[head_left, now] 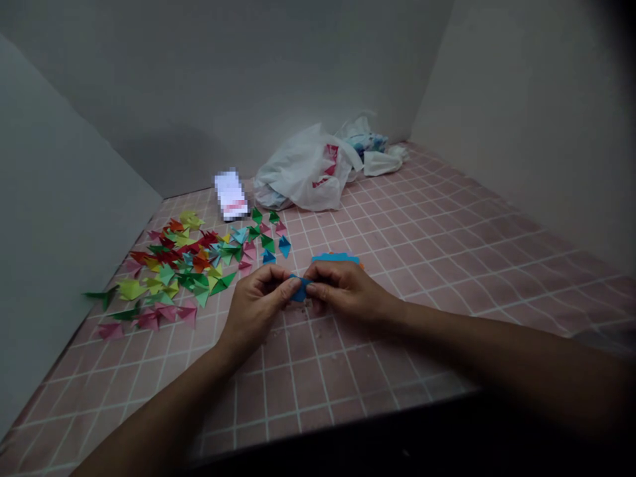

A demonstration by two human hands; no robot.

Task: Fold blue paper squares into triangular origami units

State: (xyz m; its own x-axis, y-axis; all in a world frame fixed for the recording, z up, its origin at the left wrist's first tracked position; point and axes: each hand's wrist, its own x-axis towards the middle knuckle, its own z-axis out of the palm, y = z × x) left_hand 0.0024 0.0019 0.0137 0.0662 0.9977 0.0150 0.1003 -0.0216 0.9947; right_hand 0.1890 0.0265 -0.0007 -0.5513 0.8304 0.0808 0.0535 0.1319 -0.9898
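Note:
My left hand and my right hand meet over the middle of the pink checked tablecloth. Both pinch one small blue folded paper piece between their fingertips, just above the cloth. Right behind my right hand lies a blue paper shape with a scalloped edge and a bit of orange showing; most of it is hidden by the hand. To the left spreads a pile of several folded paper triangles in red, green, yellow, pink and blue.
A white plastic bag with red print lies at the back, with crumpled white bags and a blue patterned packet behind it. A small white card lies beside the bag. Grey walls close the table on three sides.

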